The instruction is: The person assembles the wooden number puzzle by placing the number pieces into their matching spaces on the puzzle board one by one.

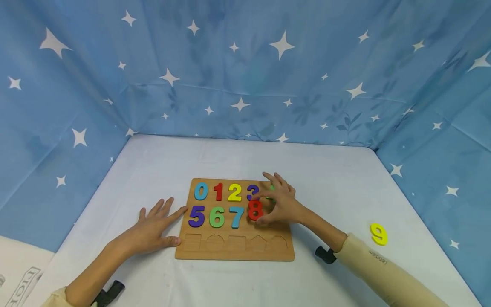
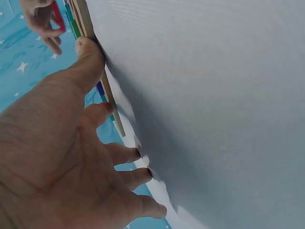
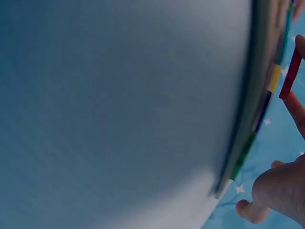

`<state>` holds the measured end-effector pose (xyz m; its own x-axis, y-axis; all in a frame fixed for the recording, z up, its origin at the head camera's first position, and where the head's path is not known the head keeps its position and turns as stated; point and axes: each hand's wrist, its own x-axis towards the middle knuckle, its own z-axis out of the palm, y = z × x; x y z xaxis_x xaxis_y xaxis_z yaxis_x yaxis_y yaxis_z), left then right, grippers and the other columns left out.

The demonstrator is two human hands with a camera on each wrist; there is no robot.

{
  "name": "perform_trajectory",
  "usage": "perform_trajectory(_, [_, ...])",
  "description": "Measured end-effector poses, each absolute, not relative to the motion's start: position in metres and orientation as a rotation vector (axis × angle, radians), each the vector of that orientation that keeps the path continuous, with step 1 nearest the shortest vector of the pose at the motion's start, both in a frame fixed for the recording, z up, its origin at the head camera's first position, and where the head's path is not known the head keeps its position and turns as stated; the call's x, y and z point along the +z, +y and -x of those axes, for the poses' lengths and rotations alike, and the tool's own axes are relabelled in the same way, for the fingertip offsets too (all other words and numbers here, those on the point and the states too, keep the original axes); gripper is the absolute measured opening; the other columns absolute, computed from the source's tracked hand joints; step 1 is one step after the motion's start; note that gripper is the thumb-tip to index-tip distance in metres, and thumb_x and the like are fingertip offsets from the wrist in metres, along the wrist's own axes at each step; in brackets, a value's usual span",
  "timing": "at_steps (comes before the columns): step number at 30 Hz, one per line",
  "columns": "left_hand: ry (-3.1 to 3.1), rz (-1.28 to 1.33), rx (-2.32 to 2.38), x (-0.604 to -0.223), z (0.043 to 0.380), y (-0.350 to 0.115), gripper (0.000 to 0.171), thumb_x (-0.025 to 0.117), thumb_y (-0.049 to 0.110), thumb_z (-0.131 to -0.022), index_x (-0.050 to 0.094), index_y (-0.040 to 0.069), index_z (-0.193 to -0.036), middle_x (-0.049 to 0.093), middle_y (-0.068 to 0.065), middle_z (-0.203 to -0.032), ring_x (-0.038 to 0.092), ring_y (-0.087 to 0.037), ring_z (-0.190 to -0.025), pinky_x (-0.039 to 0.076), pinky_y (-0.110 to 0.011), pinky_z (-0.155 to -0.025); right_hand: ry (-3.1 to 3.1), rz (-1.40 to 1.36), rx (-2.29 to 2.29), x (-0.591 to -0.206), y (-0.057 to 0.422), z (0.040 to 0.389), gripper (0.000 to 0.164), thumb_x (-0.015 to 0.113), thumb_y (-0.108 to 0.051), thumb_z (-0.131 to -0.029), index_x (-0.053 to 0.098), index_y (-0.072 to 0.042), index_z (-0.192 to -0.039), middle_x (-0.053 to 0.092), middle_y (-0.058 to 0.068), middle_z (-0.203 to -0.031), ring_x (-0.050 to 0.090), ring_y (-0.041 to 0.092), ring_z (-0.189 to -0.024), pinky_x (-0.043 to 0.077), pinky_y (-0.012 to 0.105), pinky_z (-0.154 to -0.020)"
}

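A wooden number puzzle board (image 1: 235, 253) lies flat on the white table. My right hand (image 1: 283, 204) pinches a red number 8 (image 1: 255, 210) between thumb and index finger over the right part of the second row. In the right wrist view the red 8 (image 3: 291, 74) is edge-on and raised apart from the board. The 4 at the end of the top row is mostly hidden by that hand. With fingers spread, my left hand (image 1: 153, 230) touches the board's left edge with its thumb and index finger; the left wrist view shows the thumb (image 2: 88, 55) against the edge.
Colored numbers 0 to 3 and 5 to 7 sit in the board. A row of shallow shape outlines (image 1: 237, 243) runs along its near side. A yellow 9 (image 1: 379, 234) lies on the table (image 1: 330, 179) at the right. Blue star-patterned curtains (image 1: 245, 76) enclose the table.
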<state>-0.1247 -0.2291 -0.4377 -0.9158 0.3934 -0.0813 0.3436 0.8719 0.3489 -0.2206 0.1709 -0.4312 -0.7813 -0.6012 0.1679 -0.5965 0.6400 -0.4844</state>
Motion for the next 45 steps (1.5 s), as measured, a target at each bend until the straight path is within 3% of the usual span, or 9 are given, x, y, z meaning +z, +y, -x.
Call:
perform_trajectory(16, [2.881, -0.565, 0.504, -0.437, 0.126, -0.228, 0.086, 0.071, 0.059, -0.082, 0.043, 0.019, -0.152, 0.021, -0.032, -0.156, 0.011, -0.055, -0.141, 0.007, -0.082, -0.098, 2.856, 1.045, -0.679, -0.448, 0.169, 0.211, 0.058, 0.087, -0.061, -0.063, 0.073, -0.032, -0.112, 0.025, 0.017, -0.159, 0.007, 0.050, -0.143, 0.014, 0.076, -0.098])
perform_trajectory(35, [2.905, -0.573, 0.487, -0.441, 0.127, -0.230, 0.087, 0.070, 0.062, -0.080, 0.043, 0.021, -0.152, 0.022, -0.031, -0.156, 0.012, -0.055, -0.141, 0.008, -0.082, -0.097, 2.870, 1.037, -0.622, -0.445, 0.167, 0.210, 0.063, 0.087, -0.062, -0.061, 0.073, -0.033, -0.114, 0.028, 0.014, -0.158, 0.012, 0.047, -0.142, 0.017, 0.075, -0.097])
perform_trajectory(45, [2.893, -0.570, 0.513, -0.439, 0.126, -0.230, 0.086, 0.070, 0.062, -0.081, 0.043, 0.021, -0.152, 0.021, -0.031, -0.156, 0.011, -0.054, -0.142, 0.007, -0.082, -0.098, 2.880, 1.058, -0.624, -0.445, 0.166, 0.211, 0.057, 0.086, -0.062, -0.062, 0.073, -0.033, -0.110, 0.030, 0.014, -0.157, 0.015, 0.049, -0.141, 0.018, 0.074, -0.096])
